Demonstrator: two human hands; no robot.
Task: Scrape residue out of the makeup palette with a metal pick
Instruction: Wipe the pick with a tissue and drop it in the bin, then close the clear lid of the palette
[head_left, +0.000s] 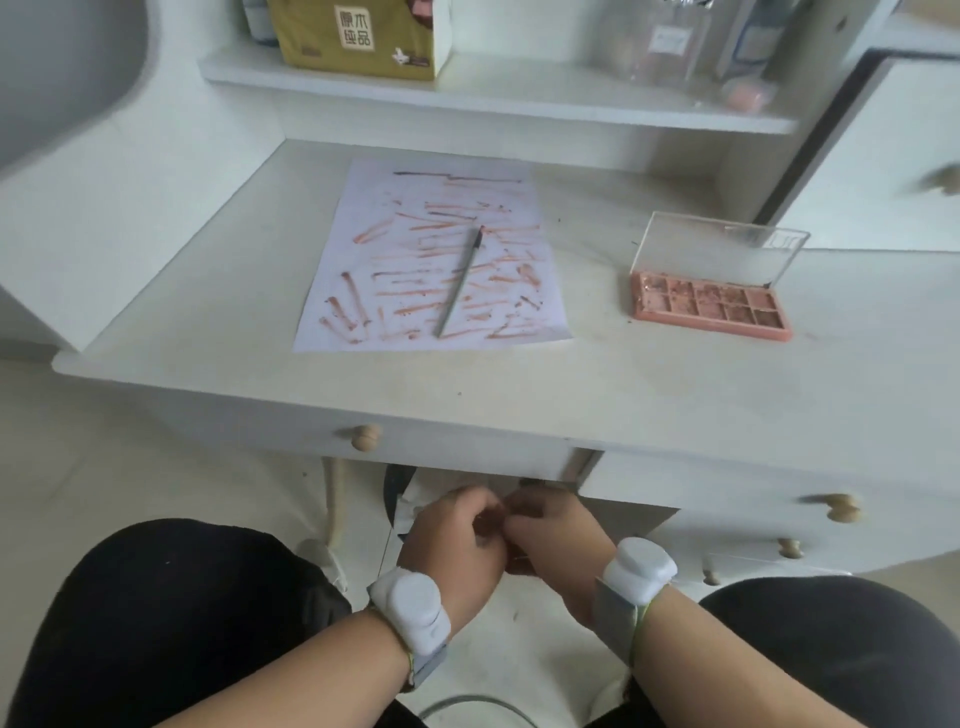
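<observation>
White desk (519, 384); box (358, 36) reads "原木纯品"; both hands' fingers (483, 512) curled together, grip unclear.

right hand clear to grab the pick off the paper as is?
Probably yes. The right hand is down below the desk edge against the left hand, but nothing lies over the pick on the smeared paper.

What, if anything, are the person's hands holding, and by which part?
It cannot be told. Both hands, left and right, meet below the desk edge. The pick and palette lie untouched on the desk.
</observation>
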